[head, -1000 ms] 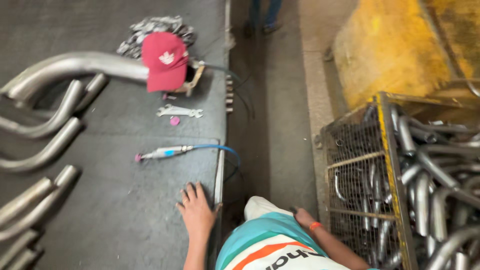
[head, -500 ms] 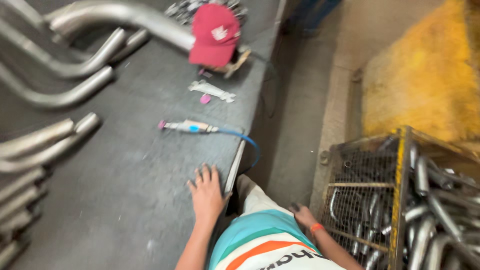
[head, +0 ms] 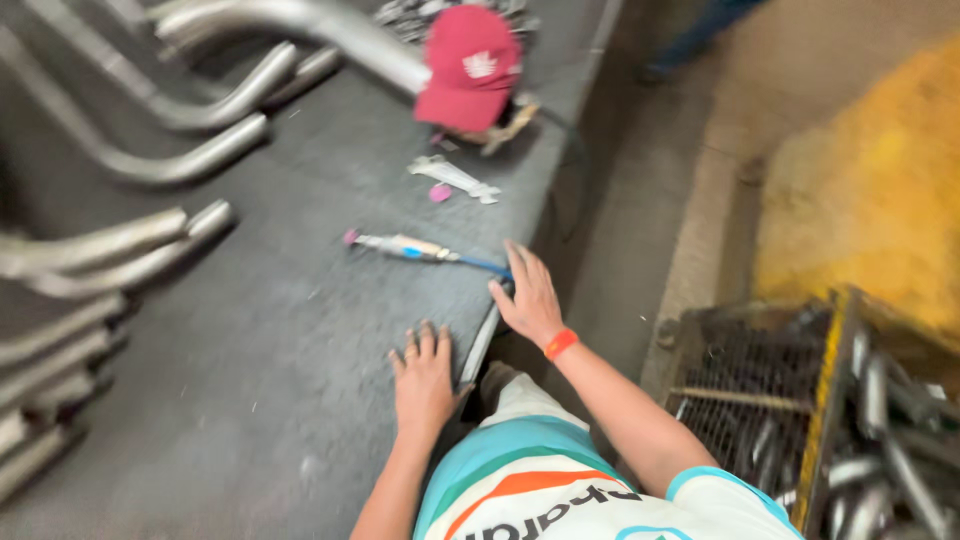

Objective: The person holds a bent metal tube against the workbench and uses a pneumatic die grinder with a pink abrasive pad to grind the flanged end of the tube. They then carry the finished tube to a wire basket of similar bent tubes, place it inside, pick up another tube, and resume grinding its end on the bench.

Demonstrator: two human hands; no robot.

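left hand lying flat, fingers spread, bracing on grey table | right hand open, gripping nothing, resting at table edge beside pencil grinder and blue hose | bent pipes lying well apart

We are in a metal workshop. A broad grey tabletop carries rows of bent steel pipes along its far and left sides. A slim pen-like tool on a blue hose lies near the tabletop's right edge. Right of the tabletop, across a concrete floor, stands a wire cage of pipe pieces.
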